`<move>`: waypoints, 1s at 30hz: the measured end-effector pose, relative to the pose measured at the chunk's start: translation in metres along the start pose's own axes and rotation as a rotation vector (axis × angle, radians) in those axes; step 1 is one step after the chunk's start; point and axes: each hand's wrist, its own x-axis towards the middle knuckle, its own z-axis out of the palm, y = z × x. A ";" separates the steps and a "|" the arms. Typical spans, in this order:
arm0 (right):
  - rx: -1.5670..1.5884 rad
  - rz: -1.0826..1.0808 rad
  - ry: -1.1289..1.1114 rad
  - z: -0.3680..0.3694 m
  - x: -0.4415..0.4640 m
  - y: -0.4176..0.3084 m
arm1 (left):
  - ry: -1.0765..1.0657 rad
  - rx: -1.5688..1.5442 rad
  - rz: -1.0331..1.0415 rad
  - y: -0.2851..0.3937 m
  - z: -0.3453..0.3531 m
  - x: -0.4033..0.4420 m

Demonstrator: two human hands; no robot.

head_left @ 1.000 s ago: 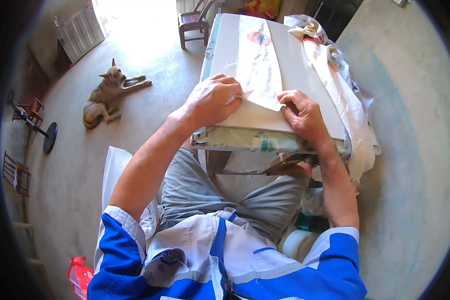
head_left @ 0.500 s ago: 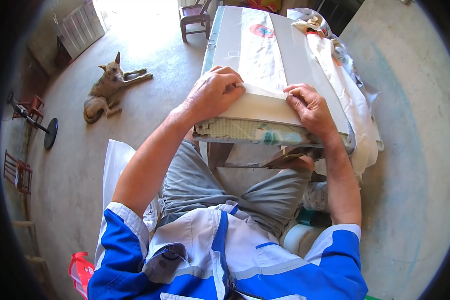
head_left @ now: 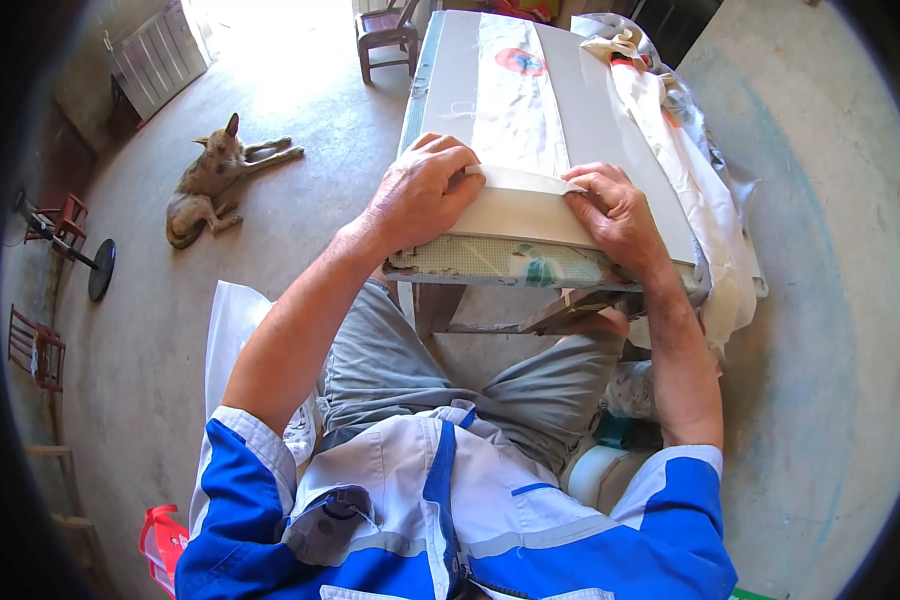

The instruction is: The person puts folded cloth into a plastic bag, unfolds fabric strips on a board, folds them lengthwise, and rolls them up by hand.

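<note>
From my distant post I see, just inside the table's (head_left: 450, 262) near edge, the left hand (head_left: 425, 188) and right hand (head_left: 618, 215) each pinching a near corner of the white cloth strip (head_left: 518, 120) between thumb and fingers, a narrow folded band between them. The strip runs flat toward the far side, past its red print (head_left: 520, 62), while bunched cloth (head_left: 667, 160) drapes along the right; a chair (head_left: 386, 40) stands beyond.

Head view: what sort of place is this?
Probably a home room used for handwork: a tan-grey dog lies on the bare grey floor, a brown wooden chair stands beyond, and a white cloth strip lies on a worn, white-topped table.
</note>
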 end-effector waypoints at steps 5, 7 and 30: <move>0.001 0.001 0.020 0.001 0.000 0.001 | -0.033 0.038 0.039 0.003 -0.003 0.001; -0.024 -0.013 0.033 0.002 0.001 0.001 | -0.040 0.038 0.037 0.005 -0.002 0.001; 0.039 0.191 0.063 0.008 0.005 0.006 | -0.028 0.057 -0.253 0.011 0.005 0.013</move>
